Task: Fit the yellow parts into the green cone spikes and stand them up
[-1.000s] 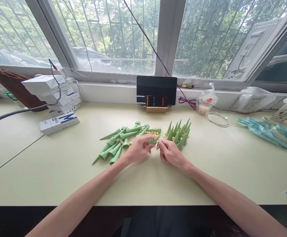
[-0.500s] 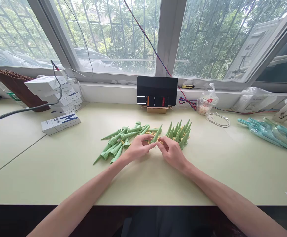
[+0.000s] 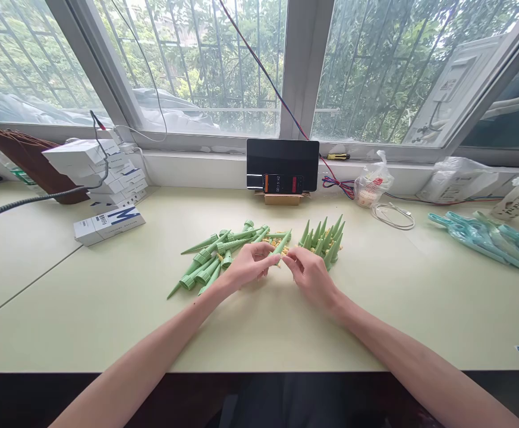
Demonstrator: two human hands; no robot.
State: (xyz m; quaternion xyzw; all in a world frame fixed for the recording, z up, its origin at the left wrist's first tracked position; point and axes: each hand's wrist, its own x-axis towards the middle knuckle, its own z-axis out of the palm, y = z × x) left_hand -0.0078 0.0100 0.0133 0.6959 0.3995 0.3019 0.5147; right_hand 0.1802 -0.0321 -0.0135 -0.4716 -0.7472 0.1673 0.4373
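Note:
My left hand is closed round a green plastic spike, its point tilted up and away to the right. Close beside it my right hand pinches at the spike's lower end; what lies between those fingertips is too small and covered to make out. Left of my hands lies a loose heap of green spikes with ribbed caps. On the right, several spikes stand upright in a cluster, points up. Small yellow pieces are scattered behind my fingers, partly hidden.
A phone leans on a dark tablet at the back. White boxes lie at the left, near a black cable. On the right are a white cable, a plastic-bagged cup and wrapped teal items.
The spike in my left hand has tipped lower, and its wide end has turned toward my right fingertips. My right hand stays almost in place. The whole view has shifted slightly.

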